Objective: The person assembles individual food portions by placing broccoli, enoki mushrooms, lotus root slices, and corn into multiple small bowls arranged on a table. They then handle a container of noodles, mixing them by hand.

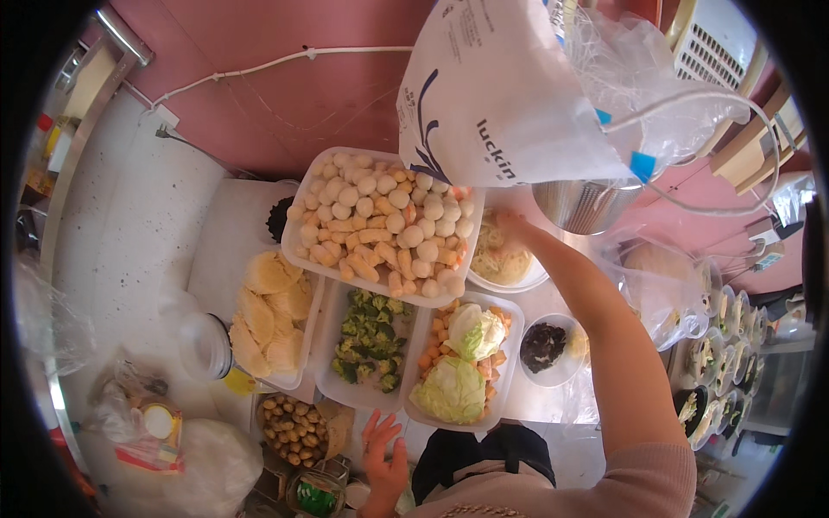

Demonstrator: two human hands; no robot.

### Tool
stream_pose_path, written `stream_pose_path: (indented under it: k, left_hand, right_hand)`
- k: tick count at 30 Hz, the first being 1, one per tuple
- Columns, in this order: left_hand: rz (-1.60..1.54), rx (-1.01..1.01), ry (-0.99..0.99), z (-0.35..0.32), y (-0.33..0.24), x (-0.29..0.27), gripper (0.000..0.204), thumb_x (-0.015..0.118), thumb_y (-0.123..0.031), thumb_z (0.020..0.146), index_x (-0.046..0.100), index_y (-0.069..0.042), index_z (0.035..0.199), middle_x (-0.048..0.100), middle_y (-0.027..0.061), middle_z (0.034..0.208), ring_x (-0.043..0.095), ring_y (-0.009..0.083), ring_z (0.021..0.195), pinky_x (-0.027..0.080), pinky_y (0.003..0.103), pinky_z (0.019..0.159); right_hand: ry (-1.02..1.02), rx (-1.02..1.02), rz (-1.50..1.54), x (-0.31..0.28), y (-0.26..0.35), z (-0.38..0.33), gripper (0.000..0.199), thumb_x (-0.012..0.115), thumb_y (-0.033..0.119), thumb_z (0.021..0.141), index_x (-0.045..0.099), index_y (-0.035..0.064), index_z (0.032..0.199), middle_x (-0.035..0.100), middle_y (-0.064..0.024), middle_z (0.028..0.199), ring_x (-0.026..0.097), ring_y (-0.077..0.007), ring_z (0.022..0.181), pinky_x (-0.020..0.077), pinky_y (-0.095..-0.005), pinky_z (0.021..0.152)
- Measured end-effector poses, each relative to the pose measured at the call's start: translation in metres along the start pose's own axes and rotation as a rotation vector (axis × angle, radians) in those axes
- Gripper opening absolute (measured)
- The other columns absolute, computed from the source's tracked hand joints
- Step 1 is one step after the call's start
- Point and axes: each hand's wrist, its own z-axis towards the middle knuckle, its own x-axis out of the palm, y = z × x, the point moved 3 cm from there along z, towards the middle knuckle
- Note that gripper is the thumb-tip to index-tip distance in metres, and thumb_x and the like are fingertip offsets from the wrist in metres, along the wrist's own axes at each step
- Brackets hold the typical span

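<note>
My right hand (511,230) reaches over the far-right side of the worktable into a round white bowl (537,274) of pale, noodle-like food (496,261). Its fingers are blurred and partly lost against the food, so whether they grip anything is unclear. Low in the middle, my left hand (383,451) hovers near the front edge with its fingers apart and nothing in it. Left of the bowl, a large tub (298,220) is heaped with whitish balls and orange-white sticks. A smaller bowl (528,369) of dark, shredded food lies nearer me.
Tubs of broccoli (370,345), cabbage over orange cubes (462,380) and folded yellow sheets (269,319) fill the front. A white paper bag (509,95) overhangs the far side beside a perforated steel pot (587,205). Below stands a box of small potatoes (294,427); filled bowls (725,363) line the right.
</note>
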Motion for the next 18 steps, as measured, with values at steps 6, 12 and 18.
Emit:
stream_pose_path:
  k: [6, 12, 18]
  left_hand:
    - [-0.041, 0.014, -0.061, 0.025, -0.013, 0.003, 0.020, 0.059, -0.001, 0.085, 0.063, 0.002, 0.104, 0.062, 0.0203, 0.120, 0.046, 0.0388, 0.129, 0.040, 0.045, 0.102]
    - [-0.024, 0.001, 0.005, 0.025, -0.011, 0.010, 0.020, 0.059, 0.000, 0.085, 0.064, 0.002, 0.104, 0.063, 0.0194, 0.119, 0.046, 0.0374, 0.129, 0.039, 0.045, 0.103]
    - [-0.007, -0.016, -0.025, 0.029, -0.005, 0.000, 0.021, 0.059, -0.002, 0.086, 0.065, 0.001, 0.106, 0.064, 0.0186, 0.120, 0.047, 0.0368, 0.128, 0.039, 0.045, 0.103]
  right_hand:
    - [-0.205, 0.022, 0.133, 0.012, -0.008, -0.017, 0.100, 0.087, 0.036, 0.053, 0.044, 0.0098, 0.139, 0.041, -0.0209, 0.142, 0.036, -0.0379, 0.133, 0.0345, -0.0432, 0.108]
    - [-0.135, -0.135, 0.302, 0.015, -0.039, 0.001, 0.088, 0.084, 0.025, 0.059, 0.046, 0.0150, 0.138, 0.046, -0.0165, 0.139, 0.040, -0.0358, 0.132, 0.0388, -0.0438, 0.105]
    - [-0.189, 0.069, 0.171, -0.012, 0.014, -0.024, 0.075, 0.078, 0.015, 0.064, 0.050, 0.0197, 0.134, 0.050, -0.0106, 0.135, 0.046, -0.0323, 0.127, 0.0474, -0.0414, 0.097]
